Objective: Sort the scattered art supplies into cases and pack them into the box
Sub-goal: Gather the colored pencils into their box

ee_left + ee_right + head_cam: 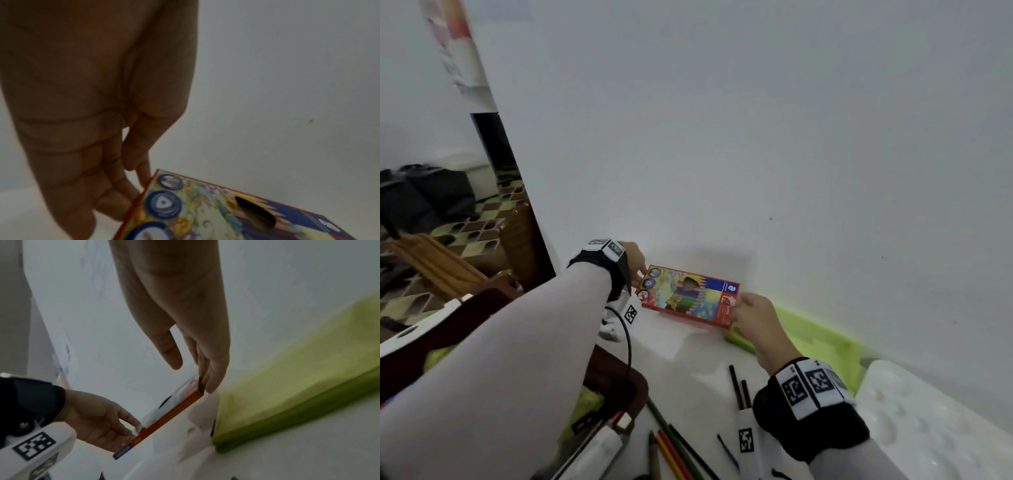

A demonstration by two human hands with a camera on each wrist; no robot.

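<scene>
A red pencil box (pixel 688 294) with colourful print is held between my two hands close to the white wall, tilted a little over the white table (pixel 688 346). My left hand (pixel 637 263) grips its left end, fingertips (pixel 144 181) curled on the edge of the pencil box (pixel 226 211). My right hand (pixel 753 311) presses fairly straight fingers (pixel 213 382) against the right end of the pencil box (pixel 170 415), its thumb apart. The left hand (pixel 115 426) shows in the right wrist view too. Loose coloured pencils (pixel 674 452) lie near the front.
A lime-green case (pixel 818 339) (pixel 298 386) lies along the wall just right of the pencil box. A white paint palette (pixel 914 411) sits at the right. Black pens (pixel 738 387) and a blue pen (pixel 727 452) lie under my right wrist. A dark brown tray (pixel 616 377) is at the left.
</scene>
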